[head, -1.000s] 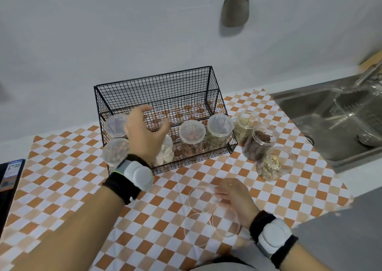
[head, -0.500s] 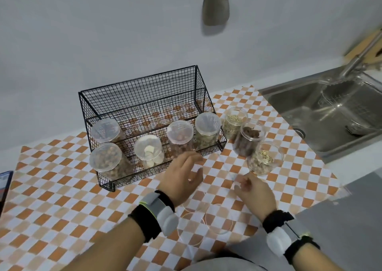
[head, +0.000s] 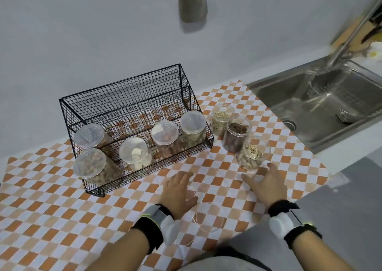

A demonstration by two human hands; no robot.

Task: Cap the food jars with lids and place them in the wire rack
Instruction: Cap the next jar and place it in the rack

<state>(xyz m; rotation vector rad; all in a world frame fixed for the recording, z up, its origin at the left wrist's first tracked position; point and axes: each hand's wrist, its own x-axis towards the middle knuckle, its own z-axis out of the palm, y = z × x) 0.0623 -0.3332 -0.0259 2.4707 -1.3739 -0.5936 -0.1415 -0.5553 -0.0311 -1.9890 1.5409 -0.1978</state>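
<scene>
The hanging utensil (head: 192,4) is cut off by the top edge.

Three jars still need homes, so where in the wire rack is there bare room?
The rear tier of the wire rack is bare to the right of the capped jar at its left end. The front tier is crowded: four capped jars, narrow gaps only.

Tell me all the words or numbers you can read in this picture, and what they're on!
None can be read.
Capped jar lids in the wire rack: faint raised marks, too blurred to read.
Open jars, checked cloth, wristbands: no writing visible.
</scene>
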